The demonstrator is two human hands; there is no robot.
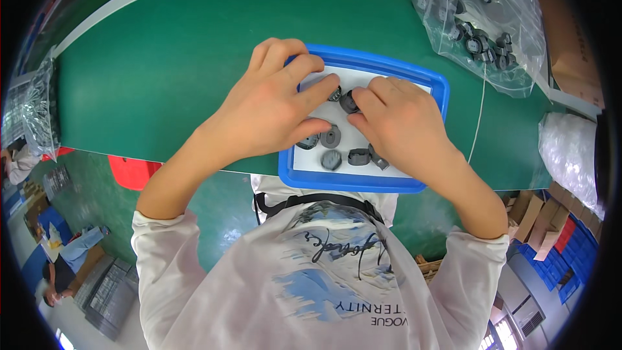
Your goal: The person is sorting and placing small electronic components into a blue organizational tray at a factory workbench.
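Observation:
A blue tray [363,185] with a white bottom stands at the near edge of the green table. Small dark grey round plastic parts lie in it, among them an oval one [330,136], a round one [331,159] and a blocky one [359,156]. My left hand [275,104] reaches over the tray's left side with thumb and fingers apart, its index fingertip by a dark ribbed part [335,94]. My right hand [405,116] is closed at the tray's middle, thumb and index finger on a dark round part [349,102]. The right hand partly covers other parts.
A clear plastic bag [486,32] with several similar dark parts lies at the far right on the green table [181,39]. A thin white cord [479,116] runs from it. Bubble wrap [567,155] sits at the right edge, and a red stool [133,172] is below the table.

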